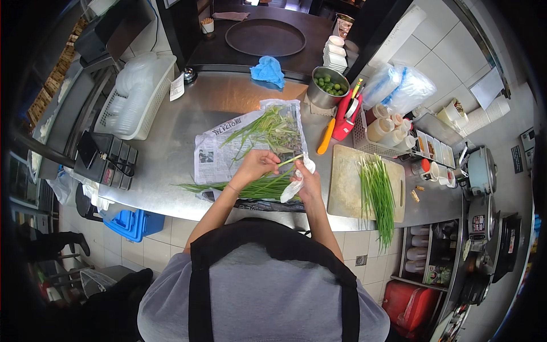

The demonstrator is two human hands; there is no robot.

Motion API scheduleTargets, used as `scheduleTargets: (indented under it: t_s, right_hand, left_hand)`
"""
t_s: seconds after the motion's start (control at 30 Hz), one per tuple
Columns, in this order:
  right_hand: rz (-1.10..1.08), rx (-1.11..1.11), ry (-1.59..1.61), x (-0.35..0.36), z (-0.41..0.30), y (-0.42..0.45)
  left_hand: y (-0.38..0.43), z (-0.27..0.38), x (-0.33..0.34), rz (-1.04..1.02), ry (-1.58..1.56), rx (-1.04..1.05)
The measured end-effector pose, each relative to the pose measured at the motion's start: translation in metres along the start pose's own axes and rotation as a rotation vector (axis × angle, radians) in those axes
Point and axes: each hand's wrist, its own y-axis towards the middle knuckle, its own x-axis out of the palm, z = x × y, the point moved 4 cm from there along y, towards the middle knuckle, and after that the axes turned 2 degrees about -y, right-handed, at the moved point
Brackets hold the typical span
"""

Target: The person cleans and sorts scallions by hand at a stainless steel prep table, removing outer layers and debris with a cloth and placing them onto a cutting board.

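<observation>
Over a newspaper sheet (213, 158) on the steel counter, my left hand (259, 166) pinches a green onion stalk (290, 161) near its pale end. My right hand (307, 181) holds a crumpled white paper towel (292, 190) and touches the same stalk at its tip. Loose trimmings (270, 132) of green onion leaves lie on the paper beyond my hands. A bundle of long green onions (260, 188) rests at the near edge, under my wrists. To the right, more green onions (377, 196) lie across a cutting board (345, 184), their green ends hanging past the counter edge.
A metal pot (318, 96) of small green citrus, a yellow-handled tool (326, 137), a red holder (342, 124) and a basket of squeeze bottles (361, 137) stand right of the paper. A blue cloth (268, 72) lies at the back; a white basket (147, 115) with plastic containers is left.
</observation>
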Motion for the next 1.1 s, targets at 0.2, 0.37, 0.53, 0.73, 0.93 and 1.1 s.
scheduleTargets:
  t_s: [0.2, 0.37, 0.53, 0.73, 0.93, 1.1]
  right_hand:
    - [-0.004, 0.069, 0.093, -0.001, 0.014, 0.028]
    - [-0.001, 0.069, 0.133, -0.001, 0.019, 0.060]
    - [0.013, 0.054, 0.162, 0.000, 0.008, 0.102]
    - [-0.024, 0.036, -0.150, 0.024, 0.001, 0.127]
    - [0.044, -0.307, -0.484, 0.028, -0.035, 0.093]
    - [-0.153, -0.066, -0.343, 0.038, -0.054, 0.049]
  left_hand:
    - [-0.004, -0.017, -0.015, 0.038, 0.082, 0.008]
    - [-0.014, -0.010, -0.030, 0.093, 0.226, 0.053]
    - [-0.033, 0.007, -0.049, 0.218, 0.274, 0.113]
    - [-0.034, 0.028, -0.073, 0.273, 0.094, 0.084]
    - [-0.030, 0.032, -0.080, 0.235, 0.228, 0.205]
    - [-0.026, 0.030, -0.042, 0.045, -0.031, -0.075]
